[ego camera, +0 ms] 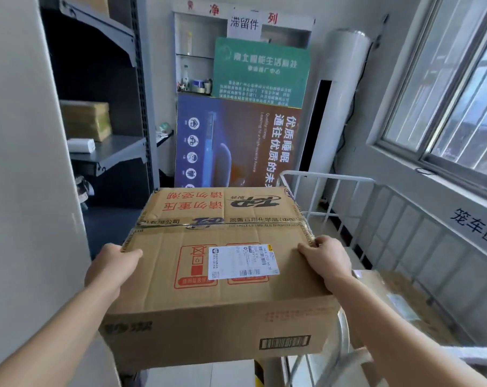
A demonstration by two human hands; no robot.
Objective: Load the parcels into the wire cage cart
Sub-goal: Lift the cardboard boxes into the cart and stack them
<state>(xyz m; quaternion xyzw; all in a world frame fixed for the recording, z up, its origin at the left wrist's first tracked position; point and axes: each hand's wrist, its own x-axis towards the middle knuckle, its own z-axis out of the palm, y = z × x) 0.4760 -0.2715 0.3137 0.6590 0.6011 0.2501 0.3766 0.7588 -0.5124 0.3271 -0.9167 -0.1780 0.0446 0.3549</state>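
A large brown cardboard parcel (pixel 222 291) with red print and a white shipping label is held up in front of me. My left hand (pixel 111 266) grips its left side, thumb on the top face. My right hand (pixel 327 259) grips its right top edge, fingers curled over the corner. The white wire cage cart (pixel 376 208) stands to the right, under the window. The parcel's right part hangs over the cart's near left corner. Another brown parcel (pixel 404 300) lies inside the cart.
A grey metal shelf unit (pixel 111 152) with a few packages stands at the left behind a white wall edge. Posters (pixel 236 141) and a tall white air conditioner (pixel 340 101) stand at the back. A window (pixel 460 93) runs along the right wall.
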